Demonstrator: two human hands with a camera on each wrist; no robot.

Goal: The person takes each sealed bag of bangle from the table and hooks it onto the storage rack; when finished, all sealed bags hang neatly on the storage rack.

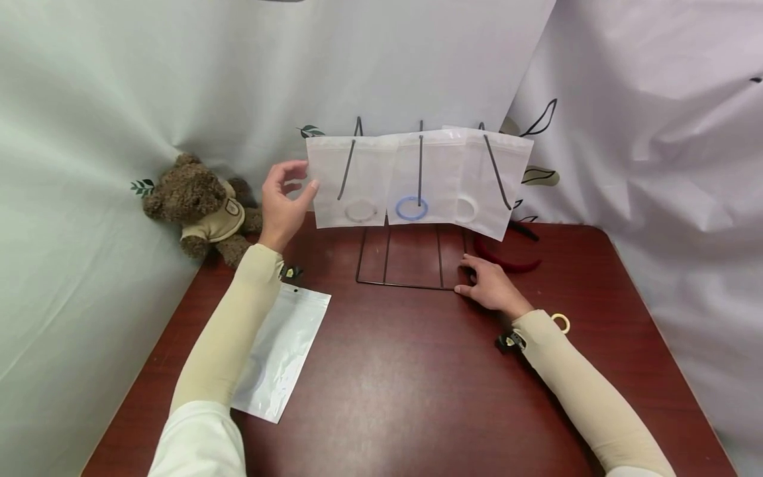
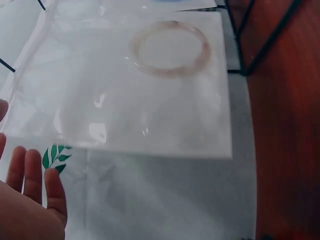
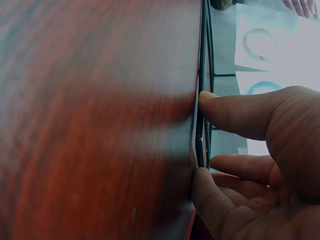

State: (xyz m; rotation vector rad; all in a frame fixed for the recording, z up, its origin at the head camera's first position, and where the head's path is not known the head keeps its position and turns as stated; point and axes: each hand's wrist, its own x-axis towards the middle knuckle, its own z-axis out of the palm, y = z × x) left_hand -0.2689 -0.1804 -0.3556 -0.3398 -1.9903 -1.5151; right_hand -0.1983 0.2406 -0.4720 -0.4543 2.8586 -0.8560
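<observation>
A black wire display rack [image 1: 411, 286] stands at the back of the table. Three clear-fronted zip bags hang from its hooks: the left bag [image 1: 334, 172] holds a pale brownish bangle [image 2: 205, 52], the middle bag [image 1: 441, 165] a blue bangle [image 1: 411, 218], and the right bag [image 1: 507, 165] a white one. My left hand [image 1: 285, 205] is beside the left bag's outer edge, fingers spread from the thumb and holding nothing. With thumb and fingertips, my right hand [image 1: 491, 286] grips the front right corner of the rack's base wire [image 3: 201, 125].
Another zip bag [image 1: 292, 338] lies flat on the table, partly under my left forearm. A teddy bear [image 1: 205, 205] sits at the back left. Beyond my right hand lie red-handled pliers [image 1: 512, 266]; a yellowish ring [image 1: 561, 322] lies by my right sleeve. White cloth hangs behind.
</observation>
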